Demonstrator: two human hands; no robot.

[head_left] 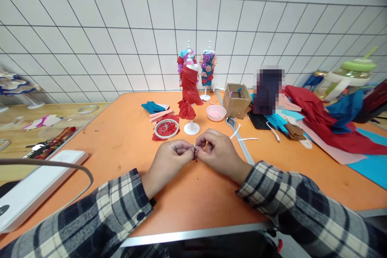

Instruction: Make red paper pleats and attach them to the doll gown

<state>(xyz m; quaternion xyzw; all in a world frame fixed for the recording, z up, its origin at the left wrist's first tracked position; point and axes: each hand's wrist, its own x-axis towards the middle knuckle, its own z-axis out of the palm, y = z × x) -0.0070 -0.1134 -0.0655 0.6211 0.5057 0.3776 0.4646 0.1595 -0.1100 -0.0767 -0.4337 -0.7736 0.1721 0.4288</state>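
at the centre of the frame the left hand (171, 159) and the right hand (220, 151) meet above the orange desk (193, 201), thumb and finger of each pinched close on a tiny pale piece (194, 145) between them, too small to make out. just above them in the frame stands a white dress form (191, 129) draped in red material (189, 84), with a white ring (156, 131) on red scraps (171, 129) to its left and a pink bowl (215, 114) beside a cardboard box (236, 107) to its right.
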